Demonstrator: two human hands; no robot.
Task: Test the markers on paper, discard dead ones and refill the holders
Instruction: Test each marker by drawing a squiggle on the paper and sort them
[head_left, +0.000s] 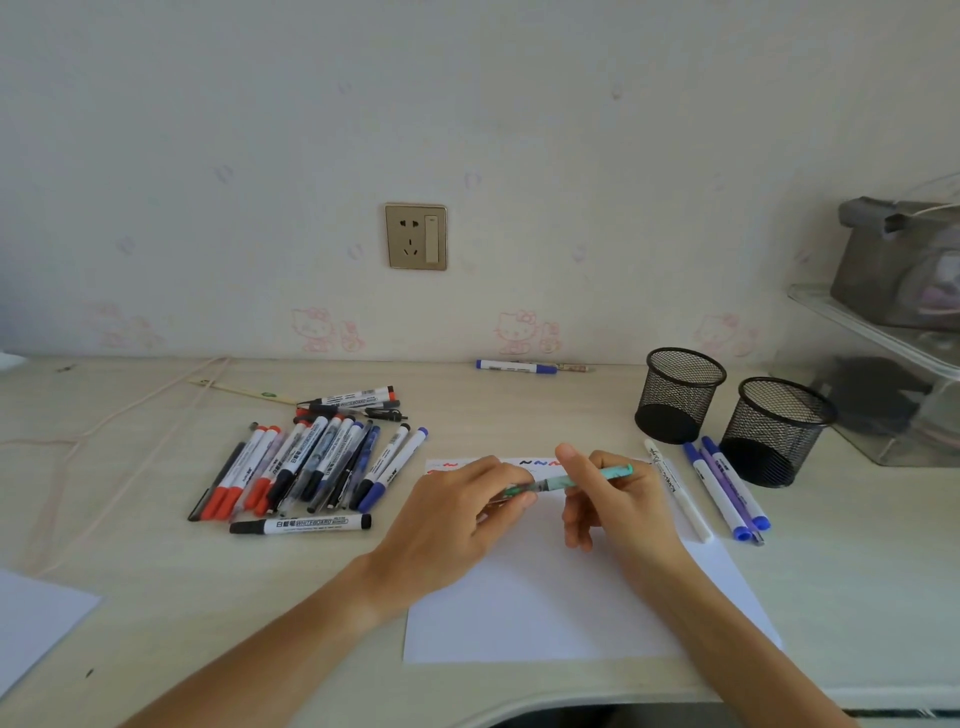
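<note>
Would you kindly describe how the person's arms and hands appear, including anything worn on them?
Both forearms are bare as far as the frame shows: no sleeves are visible. The left hand and right hand wear no gloves, and no rings, watch or bracelets show. Fingernails look short and unpainted.

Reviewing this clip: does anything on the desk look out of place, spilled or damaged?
Nothing is spilled or broken. One blue-capped marker lies alone by the wall, apart from the pile of markers. Both mesh holders appear empty. Both hands, left hand and right hand, hold a teal pen over the paper.
</note>
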